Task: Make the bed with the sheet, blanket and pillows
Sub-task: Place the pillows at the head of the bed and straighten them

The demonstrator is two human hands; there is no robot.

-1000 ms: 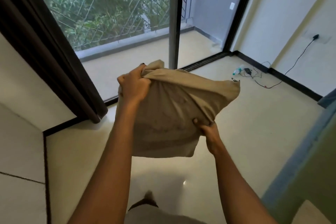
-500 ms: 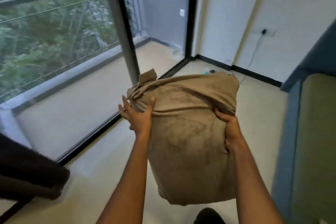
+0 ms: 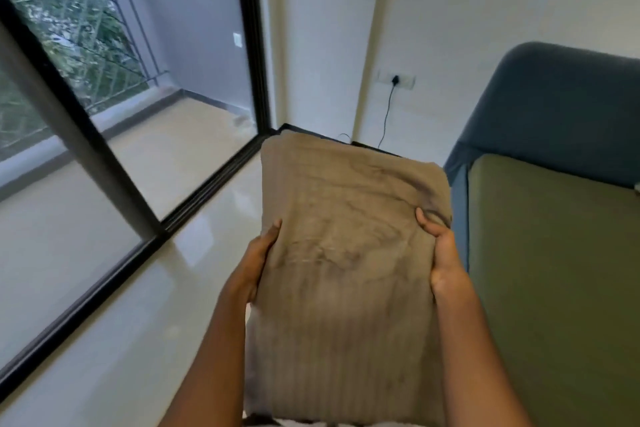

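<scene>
A beige pillow [image 3: 349,253] in a ribbed cover hangs lengthwise in front of me, held by both sides. My left hand [image 3: 258,260] grips its left edge, thumb on the front face. My right hand [image 3: 441,256] grips the right edge the same way, thumb on top and fingers hidden behind. To the right lies the bed: an olive-green mattress [image 3: 561,270] with a blue padded headboard [image 3: 554,107] behind it. The pillow's far end is level with the mattress's left head corner.
A glossy cream floor [image 3: 145,305] runs left of the bed. A black-framed glass sliding door [image 3: 114,184] opens onto a railed balcony. A black cable hangs from a wall socket [image 3: 396,80] down to the floor behind the pillow.
I have turned right, so the bed and headboard fill the right side. The pillow cover's loose end is no longer bunched; both hands have moved to the pillow's sides.
</scene>
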